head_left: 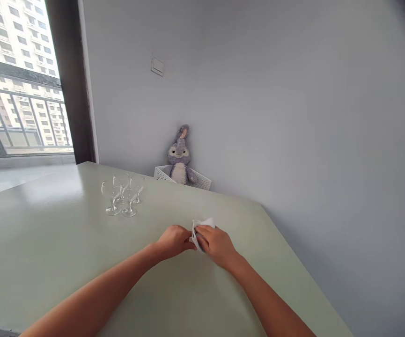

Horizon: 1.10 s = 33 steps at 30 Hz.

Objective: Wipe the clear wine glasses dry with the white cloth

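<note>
Over the middle of the pale green table (93,252), a white cloth (207,222) is bunched between my two hands. My left hand (174,241) has its fingers closed at the cloth's left side; what they pinch is largely hidden. My right hand (217,243) is wrapped on the cloth from the right, pressing it with bent fingers. Whether something lies inside the cloth cannot be made out. Several clear stemmed glasses (129,211) stand upright in a close group to the left, beyond my left hand.
A grey plush rabbit (179,161) sits in a white perforated basket (202,181) at the table's far edge by the wall. A light switch (158,66) is on the wall. At left is a window with a railing outside.
</note>
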Available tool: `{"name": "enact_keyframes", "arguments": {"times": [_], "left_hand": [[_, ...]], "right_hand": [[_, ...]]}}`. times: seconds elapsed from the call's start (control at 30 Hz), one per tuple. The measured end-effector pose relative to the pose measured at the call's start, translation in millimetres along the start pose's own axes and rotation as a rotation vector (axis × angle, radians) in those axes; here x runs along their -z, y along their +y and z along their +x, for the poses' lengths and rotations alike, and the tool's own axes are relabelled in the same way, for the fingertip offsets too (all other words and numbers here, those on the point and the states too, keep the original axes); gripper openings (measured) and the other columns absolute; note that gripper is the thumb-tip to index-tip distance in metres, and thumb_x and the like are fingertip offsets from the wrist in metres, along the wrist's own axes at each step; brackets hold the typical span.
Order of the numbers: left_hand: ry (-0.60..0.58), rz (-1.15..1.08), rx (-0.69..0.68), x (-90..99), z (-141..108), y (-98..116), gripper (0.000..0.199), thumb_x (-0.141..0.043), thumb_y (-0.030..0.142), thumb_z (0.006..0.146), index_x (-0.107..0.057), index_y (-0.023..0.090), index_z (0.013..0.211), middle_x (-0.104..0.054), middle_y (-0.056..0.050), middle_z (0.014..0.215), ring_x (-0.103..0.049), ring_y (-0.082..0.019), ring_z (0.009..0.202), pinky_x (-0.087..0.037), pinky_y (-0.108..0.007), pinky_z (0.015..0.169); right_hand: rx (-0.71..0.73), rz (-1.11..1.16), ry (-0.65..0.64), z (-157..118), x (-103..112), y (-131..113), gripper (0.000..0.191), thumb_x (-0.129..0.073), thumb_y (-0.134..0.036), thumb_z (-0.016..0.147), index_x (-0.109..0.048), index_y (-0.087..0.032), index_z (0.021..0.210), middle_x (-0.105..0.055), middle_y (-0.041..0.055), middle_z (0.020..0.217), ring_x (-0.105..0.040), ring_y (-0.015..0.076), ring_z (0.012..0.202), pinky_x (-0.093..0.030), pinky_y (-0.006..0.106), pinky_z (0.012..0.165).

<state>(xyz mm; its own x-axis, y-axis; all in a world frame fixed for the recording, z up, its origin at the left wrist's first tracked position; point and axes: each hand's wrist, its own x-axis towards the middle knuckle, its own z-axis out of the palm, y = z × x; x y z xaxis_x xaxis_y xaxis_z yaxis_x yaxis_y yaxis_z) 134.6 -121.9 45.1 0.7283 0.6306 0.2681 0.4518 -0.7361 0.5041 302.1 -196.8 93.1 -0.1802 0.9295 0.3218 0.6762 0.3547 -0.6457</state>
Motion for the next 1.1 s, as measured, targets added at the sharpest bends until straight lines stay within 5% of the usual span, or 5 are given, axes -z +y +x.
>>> {"name": "enact_keyframes", "arguments": {"times": [0.17, 0.4, 0.83, 0.97, 1.1], "left_hand": [[0.143, 0.171, -0.089, 2.4, 2, -7, 0.044, -0.043, 0.053, 0.080, -0.055, 0.025, 0.111, -0.063, -0.004, 0.070, -0.056, -0.018, 0.067, -0.036, -0.029, 0.068], [0.234, 0.337, 0.010, -10.6, 4, -9, 0.041, -0.040, 0.042, 0.085, -0.052, 0.019, 0.116, -0.064, -0.006, 0.070, -0.057, -0.019, 0.066, -0.038, -0.031, 0.065], [0.205, 0.379, 0.003, -23.7, 7, -6, 0.044, -0.031, 0.016, 0.087, -0.033, 0.014, 0.131, -0.064, -0.007, 0.082, -0.056, -0.019, 0.075, -0.040, -0.031, 0.068], [0.145, 0.330, 0.120, -19.1, 3, -1, 0.042, -0.035, 0.023, 0.087, -0.036, 0.020, 0.129, -0.065, -0.001, 0.073, -0.057, -0.015, 0.063, -0.038, -0.025, 0.058], [0.249, 0.296, 0.015, -19.4, -4, 15, 0.042, -0.035, 0.027, 0.087, -0.036, 0.020, 0.129, -0.065, -0.001, 0.073, -0.057, -0.014, 0.063, -0.039, -0.025, 0.062]], "right_hand": [[-0.448, 0.727, 0.110, 20, -5, 31, 0.033, -0.058, -0.048, 0.068, -0.066, -0.015, 0.070, -0.061, 0.0002, 0.059, -0.053, 0.0145, 0.054, -0.039, 0.026, 0.053], [-0.666, 1.417, 0.715, 32, -65, 35, 0.031, -0.061, -0.050, 0.065, -0.057, -0.019, 0.068, -0.062, 0.0009, 0.063, -0.059, 0.0177, 0.062, -0.048, 0.030, 0.058], [-0.574, 1.688, 0.603, 11, -59, 26, 0.036, -0.050, -0.053, 0.077, -0.062, -0.020, 0.088, -0.066, 0.0040, 0.096, -0.057, 0.0209, 0.095, -0.047, 0.034, 0.079], [-0.471, 1.629, 0.615, 9, -60, 21, 0.037, -0.051, -0.053, 0.077, -0.063, -0.021, 0.092, -0.064, 0.0026, 0.101, -0.055, 0.0199, 0.100, -0.046, 0.031, 0.081], [-0.409, 1.582, 0.531, 6, -54, 16, 0.049, -0.044, -0.060, 0.077, -0.062, -0.020, 0.098, -0.064, 0.0053, 0.102, -0.056, 0.0223, 0.098, -0.046, 0.032, 0.079]]}}
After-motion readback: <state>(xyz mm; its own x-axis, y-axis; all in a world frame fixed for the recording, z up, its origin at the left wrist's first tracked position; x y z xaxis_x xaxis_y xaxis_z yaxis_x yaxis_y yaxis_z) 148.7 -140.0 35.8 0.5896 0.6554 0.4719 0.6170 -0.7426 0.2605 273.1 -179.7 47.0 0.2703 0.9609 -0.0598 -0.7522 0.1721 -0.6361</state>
